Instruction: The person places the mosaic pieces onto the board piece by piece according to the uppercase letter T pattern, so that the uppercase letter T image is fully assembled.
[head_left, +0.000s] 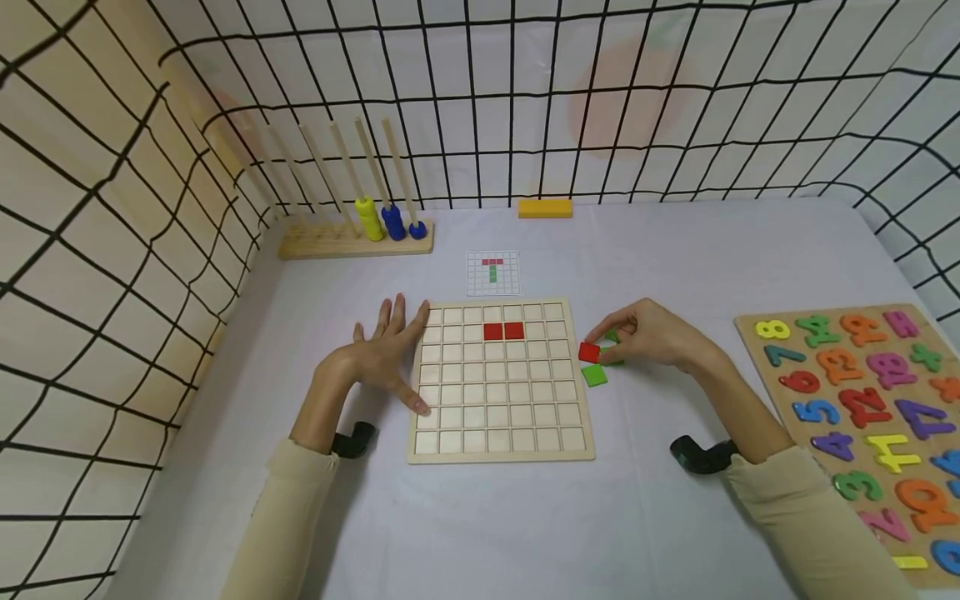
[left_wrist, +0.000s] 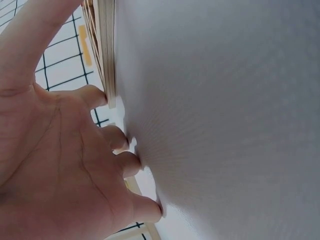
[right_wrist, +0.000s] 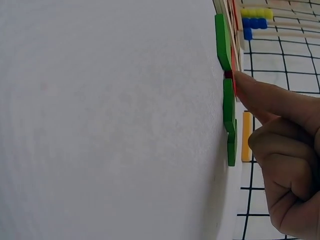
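Observation:
A wooden grid board [head_left: 502, 462] lies flat, with two red square tiles [head_left: 503, 332] side by side near its top. My left hand [head_left: 384, 353] is spread at the board's left edge, the thumb over the lower-left cells and the index finger at the top-left corner. Just right of the board, my right hand [head_left: 651, 335] pinches a third red tile [head_left: 589, 352] between thumb and index finger. Several green tiles [head_left: 595, 375] lie around those fingertips, partly hidden by the hand. The right wrist view shows the green tiles [right_wrist: 228, 105] edge-on, in front of the red one.
A small pattern card [head_left: 492, 273] with a red and green T lies above the board. Behind stand a peg abacus [head_left: 356, 242] and a yellow block [head_left: 545, 208]. A letter-and-number puzzle board [head_left: 806, 396] lies right. Black wire mesh [head_left: 512, 100] encloses the back and sides.

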